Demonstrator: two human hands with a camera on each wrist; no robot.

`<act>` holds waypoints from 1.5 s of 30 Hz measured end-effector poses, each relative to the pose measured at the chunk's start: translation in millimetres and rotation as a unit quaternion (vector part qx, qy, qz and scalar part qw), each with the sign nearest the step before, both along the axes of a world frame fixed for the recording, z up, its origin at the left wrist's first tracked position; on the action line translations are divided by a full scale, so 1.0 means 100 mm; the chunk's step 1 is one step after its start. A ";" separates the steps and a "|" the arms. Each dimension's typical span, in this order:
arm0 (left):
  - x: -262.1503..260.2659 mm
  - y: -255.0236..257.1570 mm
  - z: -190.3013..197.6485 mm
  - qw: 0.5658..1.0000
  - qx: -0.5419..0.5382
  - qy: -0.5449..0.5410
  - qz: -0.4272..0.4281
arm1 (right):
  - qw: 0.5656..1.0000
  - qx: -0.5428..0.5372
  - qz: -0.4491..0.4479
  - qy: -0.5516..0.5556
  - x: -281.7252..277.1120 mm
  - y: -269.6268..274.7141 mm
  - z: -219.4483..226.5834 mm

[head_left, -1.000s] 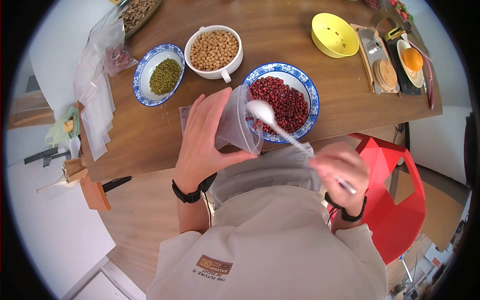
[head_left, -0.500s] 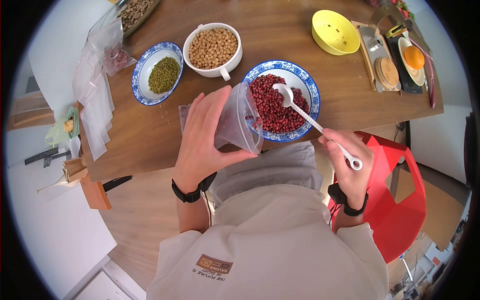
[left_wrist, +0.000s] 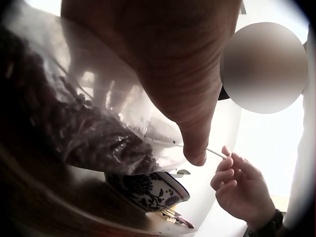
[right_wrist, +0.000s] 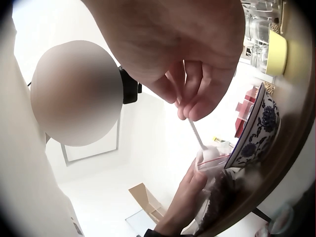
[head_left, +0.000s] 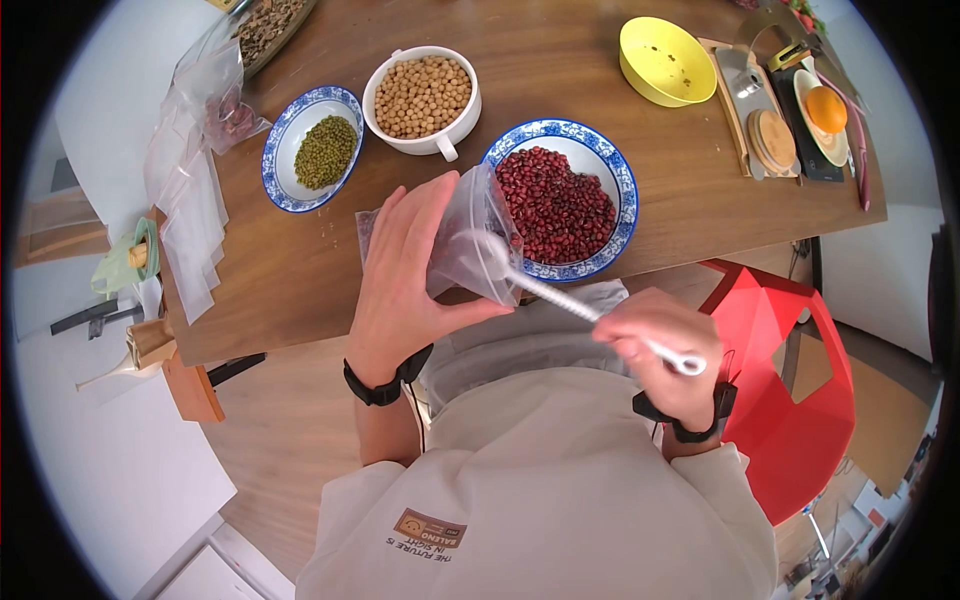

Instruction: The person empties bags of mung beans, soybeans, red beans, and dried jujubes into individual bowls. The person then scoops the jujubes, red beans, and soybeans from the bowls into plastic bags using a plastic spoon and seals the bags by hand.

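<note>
Well, at the near edge of the bench (head_left: 690, 190) I had the left hand (head_left: 395, 290) clamped on a clear zip bag (head_left: 463, 212), thumb below and the other fingers above, its mouth facing the right hand (head_left: 668, 345). On the left wrist view I made out dark beans inside that bag. The right fingers pinched the handle of a white spoon (head_left: 555, 295), whose scoop was within the bag's mouth. Just beside it, by the near edge, a blue-rimmed bowl (head_left: 627, 205) held red beans (head_left: 558, 210). Toward the left edge I saw mung beans (head_left: 325, 152) in a patterned dish (head_left: 283, 150), next to chickpeas (head_left: 422, 97) in a white two-handled pot (head_left: 467, 128). A yellow bowl (head_left: 642, 60) stood near the far edge; an orange (head_left: 827, 109) sat by the right edge.
</note>
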State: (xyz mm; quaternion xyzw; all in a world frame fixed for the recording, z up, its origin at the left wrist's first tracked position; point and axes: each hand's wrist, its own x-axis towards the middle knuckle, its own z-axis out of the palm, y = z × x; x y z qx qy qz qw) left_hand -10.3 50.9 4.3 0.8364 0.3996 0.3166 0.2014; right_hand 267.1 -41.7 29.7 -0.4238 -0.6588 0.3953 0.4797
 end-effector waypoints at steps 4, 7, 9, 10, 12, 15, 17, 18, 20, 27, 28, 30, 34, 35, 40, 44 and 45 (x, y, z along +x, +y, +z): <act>0.00 0.00 0.00 1.000 0.004 0.000 0.000 | 0.996 0.044 0.029 -0.067 -0.08 0.01 0.03; 0.00 0.00 0.01 1.000 0.001 -0.005 0.001 | 0.997 0.046 0.001 -0.067 0.08 0.01 0.05; 0.00 0.00 0.00 1.000 0.000 -0.009 0.001 | 0.996 0.049 -0.024 -0.068 0.19 -0.01 0.03; 0.00 0.00 0.00 1.000 0.001 -0.010 0.001 | 0.993 0.040 -0.066 -0.091 0.24 -0.01 0.04; 0.00 0.01 -0.01 1.000 0.002 -0.011 0.001 | 0.981 0.041 -0.132 -0.139 0.29 0.00 0.03; 0.00 0.01 0.00 1.000 0.002 -0.008 0.000 | 0.961 0.035 -0.174 -0.213 0.28 0.01 0.06; 0.00 0.01 0.00 1.000 0.004 -0.007 -0.001 | 0.963 0.031 -0.169 -0.207 0.27 0.02 0.02; 0.00 0.01 0.00 1.000 0.004 -0.006 -0.002 | 0.965 0.026 -0.163 -0.201 0.27 0.03 -0.01; 0.00 0.00 0.00 1.000 0.004 -0.005 0.001 | 0.971 0.012 -0.158 -0.181 0.23 0.04 -0.05; 0.00 0.00 0.01 1.000 0.001 0.001 0.002 | 0.976 -0.106 -0.188 0.017 0.13 -0.02 -0.20; 0.00 0.00 0.01 1.000 0.002 0.000 0.000 | 0.976 -0.106 -0.189 0.017 0.13 -0.03 -0.20; 0.00 0.00 0.01 1.000 0.003 -0.001 -0.003 | 0.974 -0.102 -0.191 0.062 0.12 -0.04 -0.19; 0.00 0.00 -0.01 1.000 0.000 0.001 -0.004 | 0.980 -0.090 -0.149 0.098 0.11 -0.11 -0.14; -0.01 0.00 -0.01 1.000 0.000 0.001 -0.006 | 0.980 -0.090 -0.149 0.098 0.09 -0.12 -0.12; -0.01 0.00 -0.01 1.000 0.001 0.005 -0.006 | 0.999 -0.009 -0.018 0.031 0.00 -0.06 -0.04; -0.01 0.00 -0.01 1.000 0.003 0.003 -0.003 | 0.997 0.041 0.030 -0.056 -0.06 -0.01 0.03; -0.01 0.00 -0.01 1.000 0.003 0.003 -0.002 | 0.994 0.061 0.037 -0.083 -0.05 -0.01 0.03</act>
